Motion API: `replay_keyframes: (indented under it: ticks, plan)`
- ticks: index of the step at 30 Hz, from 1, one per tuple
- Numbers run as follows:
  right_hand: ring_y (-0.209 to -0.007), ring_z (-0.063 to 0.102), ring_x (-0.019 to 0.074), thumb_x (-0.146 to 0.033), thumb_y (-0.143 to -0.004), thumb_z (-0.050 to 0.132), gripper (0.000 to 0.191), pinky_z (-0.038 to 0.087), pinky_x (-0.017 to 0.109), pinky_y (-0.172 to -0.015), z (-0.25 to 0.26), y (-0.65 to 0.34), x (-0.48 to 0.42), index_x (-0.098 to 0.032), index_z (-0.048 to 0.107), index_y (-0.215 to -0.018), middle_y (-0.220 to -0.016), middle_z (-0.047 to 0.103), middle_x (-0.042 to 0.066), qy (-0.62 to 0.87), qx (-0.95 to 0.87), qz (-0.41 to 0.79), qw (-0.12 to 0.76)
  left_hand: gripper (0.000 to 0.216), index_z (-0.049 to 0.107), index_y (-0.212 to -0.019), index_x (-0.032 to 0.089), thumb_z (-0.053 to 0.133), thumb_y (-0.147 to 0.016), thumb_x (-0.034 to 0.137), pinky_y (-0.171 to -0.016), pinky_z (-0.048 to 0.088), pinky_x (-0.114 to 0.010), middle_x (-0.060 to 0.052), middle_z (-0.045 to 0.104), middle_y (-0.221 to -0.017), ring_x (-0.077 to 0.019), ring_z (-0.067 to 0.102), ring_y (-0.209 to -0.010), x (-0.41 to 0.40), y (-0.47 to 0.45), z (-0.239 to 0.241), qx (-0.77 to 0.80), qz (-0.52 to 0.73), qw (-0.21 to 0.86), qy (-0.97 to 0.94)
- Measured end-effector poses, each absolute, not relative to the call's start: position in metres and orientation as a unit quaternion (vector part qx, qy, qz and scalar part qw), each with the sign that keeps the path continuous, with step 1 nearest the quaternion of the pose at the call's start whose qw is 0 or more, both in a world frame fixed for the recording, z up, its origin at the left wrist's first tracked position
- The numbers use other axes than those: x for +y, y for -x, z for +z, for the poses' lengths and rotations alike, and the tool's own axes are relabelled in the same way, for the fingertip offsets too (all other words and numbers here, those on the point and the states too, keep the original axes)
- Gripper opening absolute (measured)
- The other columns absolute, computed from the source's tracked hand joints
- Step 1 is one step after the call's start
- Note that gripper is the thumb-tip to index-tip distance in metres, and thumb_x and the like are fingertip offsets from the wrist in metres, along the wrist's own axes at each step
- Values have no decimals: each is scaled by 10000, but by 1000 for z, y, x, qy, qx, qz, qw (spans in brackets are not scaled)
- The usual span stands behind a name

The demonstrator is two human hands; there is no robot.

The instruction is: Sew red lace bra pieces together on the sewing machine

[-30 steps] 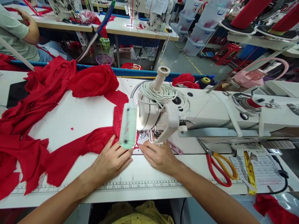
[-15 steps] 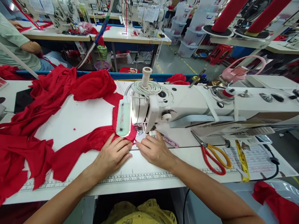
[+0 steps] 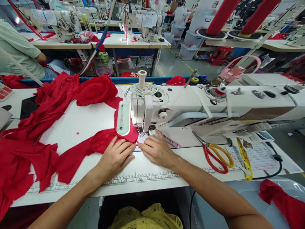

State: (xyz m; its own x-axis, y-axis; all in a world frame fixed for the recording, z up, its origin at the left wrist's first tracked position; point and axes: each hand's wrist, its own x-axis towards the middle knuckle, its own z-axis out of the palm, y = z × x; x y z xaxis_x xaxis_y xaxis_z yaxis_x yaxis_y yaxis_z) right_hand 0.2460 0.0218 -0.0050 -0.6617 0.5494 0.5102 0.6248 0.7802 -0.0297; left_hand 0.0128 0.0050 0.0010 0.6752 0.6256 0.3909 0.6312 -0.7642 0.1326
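My left hand (image 3: 119,155) lies flat with fingers stretched over the edge of a red fabric piece (image 3: 101,141), just left of the needle area. The fabric runs under the pale green plate (image 3: 124,117) on the head of the white sewing machine (image 3: 140,111). My right hand (image 3: 157,149) is beside the presser foot (image 3: 139,128), its fingers curled together and their tips by the fabric's right edge. What those fingers pinch, if anything, is hidden. Close behind the right hand lies a pink-handled tool (image 3: 173,142).
Scissors (image 3: 214,156) with red and yellow handles lie to the right, near a yellow measuring tape (image 3: 245,159) and a written sheet (image 3: 264,162). Heaped red fabric (image 3: 50,108) covers the table's left side. A printed ruler (image 3: 143,177) follows the front edge. A co-worker (image 3: 21,51) sits at far left.
The whole view has shifted slightly. Both hands keep nearly the same place at the fabric and the machine; no clear movement of the fabric shows.
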Motion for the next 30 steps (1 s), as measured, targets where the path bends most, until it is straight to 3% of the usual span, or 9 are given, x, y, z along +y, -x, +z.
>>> replay_keyframes:
  ticks: [8,13,16,20,23,27,30]
  plan:
    - [-754,503,147,-172,-973,512,191,256,428,-1069,-3,-244,19,-199,696,-1021,-743,600,-13,342,-898,-66,268,265,623,-1224,148,537,-993,244,-1018,430,-502,-90,707,-1135,-251,595,-1053,6,-13,0,-345,-214,7,914]
    - [-743,454,154,-159,-966,515,176,285,406,-994,-3,-241,18,-176,691,-962,-720,579,-10,327,-906,-111,245,256,620,-1218,146,535,-989,224,-1012,425,-481,-80,701,-1122,-237,592,-1041,5,-13,4,-346,-210,-6,914]
    - [-741,440,154,-150,-961,520,168,294,393,-963,-3,-241,18,-172,685,-937,-719,572,-12,326,-906,-118,243,200,649,-1128,150,522,-979,186,-887,462,-407,-72,693,-1036,-219,591,-956,2,-20,13,-380,-224,2,897]
    - [-750,433,158,-158,-960,527,155,285,402,-970,-3,-241,18,-171,680,-942,-734,577,-10,327,-907,-110,242,240,656,-1125,123,563,-911,181,-740,435,-407,-124,658,-984,-274,561,-901,2,-33,24,-492,-235,108,831]
    - [-756,430,159,-153,-961,518,162,276,406,-986,-4,-241,18,-176,677,-948,-743,581,-6,332,-907,-106,237,253,667,-1109,116,580,-877,169,-761,426,-434,-146,652,-1003,-288,569,-899,9,-39,24,-508,-213,136,823]
    - [-763,436,160,-146,-955,510,168,270,420,-1003,-6,-241,18,-177,668,-907,-746,584,-5,332,-905,-114,240,165,682,-933,165,546,-891,81,-843,420,-439,-100,672,-1002,-254,596,-937,21,-41,18,-451,-243,149,846]
    - [-767,447,158,-146,-950,521,174,267,430,-1025,-7,-241,19,-177,651,-838,-743,583,-7,330,-905,-118,242,220,668,-907,167,506,-875,22,-927,407,-475,-53,676,-896,-214,596,-870,24,-42,16,-395,-236,147,876]
